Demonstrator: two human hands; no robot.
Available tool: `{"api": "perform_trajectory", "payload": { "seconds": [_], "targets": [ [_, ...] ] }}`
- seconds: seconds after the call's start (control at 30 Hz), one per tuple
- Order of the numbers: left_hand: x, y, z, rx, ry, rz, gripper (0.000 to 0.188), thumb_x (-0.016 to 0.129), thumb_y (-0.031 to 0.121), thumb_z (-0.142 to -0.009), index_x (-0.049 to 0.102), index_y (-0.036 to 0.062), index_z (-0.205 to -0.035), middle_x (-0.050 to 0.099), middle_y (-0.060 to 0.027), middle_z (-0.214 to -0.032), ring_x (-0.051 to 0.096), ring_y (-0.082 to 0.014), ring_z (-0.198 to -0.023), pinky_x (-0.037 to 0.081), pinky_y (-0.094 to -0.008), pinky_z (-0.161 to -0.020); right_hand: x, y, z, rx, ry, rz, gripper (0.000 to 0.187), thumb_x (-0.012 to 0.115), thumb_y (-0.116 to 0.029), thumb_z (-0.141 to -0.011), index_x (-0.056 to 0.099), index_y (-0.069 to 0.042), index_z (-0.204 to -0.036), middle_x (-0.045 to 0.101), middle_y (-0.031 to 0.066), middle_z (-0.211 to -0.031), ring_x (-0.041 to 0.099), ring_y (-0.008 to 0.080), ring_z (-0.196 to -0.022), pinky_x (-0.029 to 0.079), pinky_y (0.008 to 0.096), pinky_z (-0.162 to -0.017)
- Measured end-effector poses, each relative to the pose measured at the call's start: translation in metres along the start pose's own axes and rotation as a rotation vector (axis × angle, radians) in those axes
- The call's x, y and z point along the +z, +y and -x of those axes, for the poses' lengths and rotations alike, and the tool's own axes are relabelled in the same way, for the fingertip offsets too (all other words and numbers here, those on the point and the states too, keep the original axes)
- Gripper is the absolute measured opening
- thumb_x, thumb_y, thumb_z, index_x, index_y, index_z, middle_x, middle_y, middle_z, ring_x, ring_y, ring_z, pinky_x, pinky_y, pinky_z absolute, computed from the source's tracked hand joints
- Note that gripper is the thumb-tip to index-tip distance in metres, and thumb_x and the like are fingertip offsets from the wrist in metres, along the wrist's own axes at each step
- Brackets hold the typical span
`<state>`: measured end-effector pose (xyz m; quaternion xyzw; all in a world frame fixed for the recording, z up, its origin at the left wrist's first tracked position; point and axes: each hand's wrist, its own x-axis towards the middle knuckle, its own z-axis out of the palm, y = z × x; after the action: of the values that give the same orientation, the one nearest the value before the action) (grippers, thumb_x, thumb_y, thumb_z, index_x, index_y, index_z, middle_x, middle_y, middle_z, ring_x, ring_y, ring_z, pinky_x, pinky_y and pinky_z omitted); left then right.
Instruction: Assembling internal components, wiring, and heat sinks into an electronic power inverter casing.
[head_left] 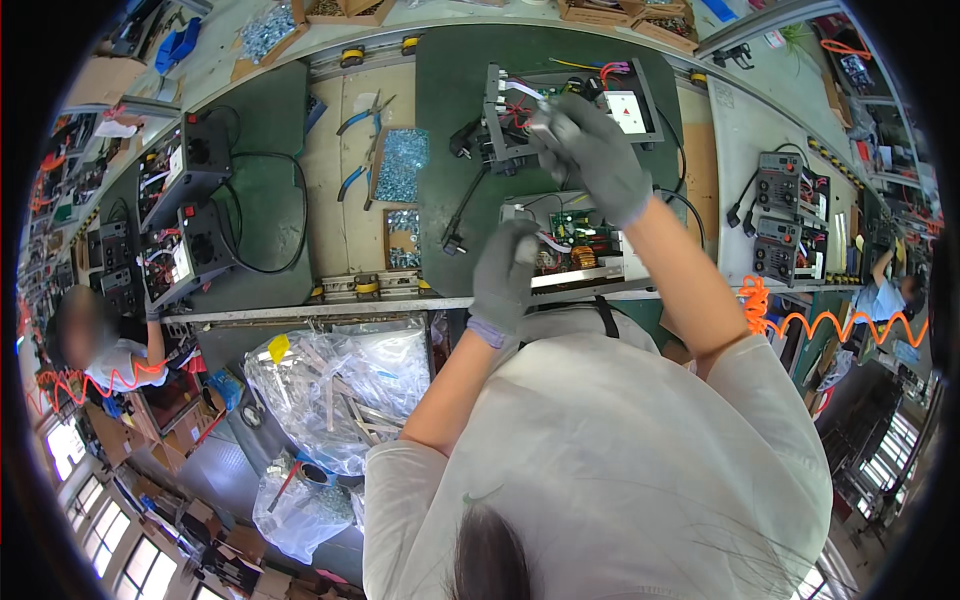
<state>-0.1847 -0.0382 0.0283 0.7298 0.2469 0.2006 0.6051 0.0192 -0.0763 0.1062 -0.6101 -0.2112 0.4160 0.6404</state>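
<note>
I see my grey-gloved right hand [592, 152] clamped around a small pale part, unclear what, at the upper open grey metal unit with coloured wires [560, 105]. My gloved left hand [503, 275] is curled, grip unclear, on the nearer open unit with green circuit board [575, 245], below it on the dark green counter mat [450, 150].

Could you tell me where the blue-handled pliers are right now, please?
In the head view, the blue-handled pliers lie left of the dark green mat, just above the tray of screws.
</note>
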Motion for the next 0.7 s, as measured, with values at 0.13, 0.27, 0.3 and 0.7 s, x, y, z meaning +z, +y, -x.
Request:
{"api": "perform_trajectory", "payload": {
  "seconds": [0.13, 0.27, 0.3, 0.7],
  "targets": [
    [-0.008, -0.012, -0.03, -0.168, 0.126, -0.13, 0.044, 0.064, 0.029, -0.093, 0.056, 0.0014, -0.126, 0.063, -0.0194, -0.115, 0.061, -0.0359, -0.109, 0.048, -0.0428, -0.094, -0.025, 0.017, -0.074, 0.017, -0.03, 1.015, 0.03, 0.063, -0.025, -0.091, 0.068, -0.009, -0.116, 0.069, 0.0166, -0.112, 0.066, 0.0355, -0.102, 0.05, 0.0411, -0.091],
    [-0.001, -0.017, -0.064, -0.179, 0.15, -0.438, 0.062, 0.071, 0.031, -0.087, 0.048, 0.0013, -0.136, 0.056, -0.0221, -0.128, 0.056, -0.038, -0.118, 0.046, -0.0454, -0.097, -0.031, 0.036, -0.109, 0.051, -0.328, 1.378, 0.03, 0.064, -0.03, -0.086, 0.074, -0.014, -0.109, 0.072, 0.0151, -0.107, 0.068, 0.0332, -0.102, 0.052, 0.0417, -0.091],
    [0.001, -0.018, -0.071, -0.206, 0.127, -0.46, 0.07, 0.073, 0.032, -0.085, 0.043, 0.0019, -0.141, 0.052, -0.0228, -0.132, 0.054, -0.0389, -0.12, 0.046, -0.0457, -0.099, -0.029, 0.039, -0.111, 0.072, -0.376, 1.431, 0.03, 0.063, -0.03, -0.086, 0.074, -0.014, -0.109, 0.072, 0.015, -0.107, 0.068, 0.0333, -0.102, 0.052, 0.0419, -0.091],
    [0.024, -0.044, -0.103, -0.206, 0.09, -0.433, 0.082, 0.07, 0.039, -0.087, 0.032, -0.0005, -0.148, 0.046, -0.0258, -0.138, 0.055, -0.0408, -0.121, 0.044, -0.0467, -0.102, -0.036, 0.074, -0.123, 0.071, -0.421, 1.329, 0.035, 0.066, -0.03, -0.08, 0.076, -0.006, -0.104, 0.073, 0.0162, -0.103, 0.071, 0.0343, -0.094, 0.056, 0.045, -0.081]
  ]
}}
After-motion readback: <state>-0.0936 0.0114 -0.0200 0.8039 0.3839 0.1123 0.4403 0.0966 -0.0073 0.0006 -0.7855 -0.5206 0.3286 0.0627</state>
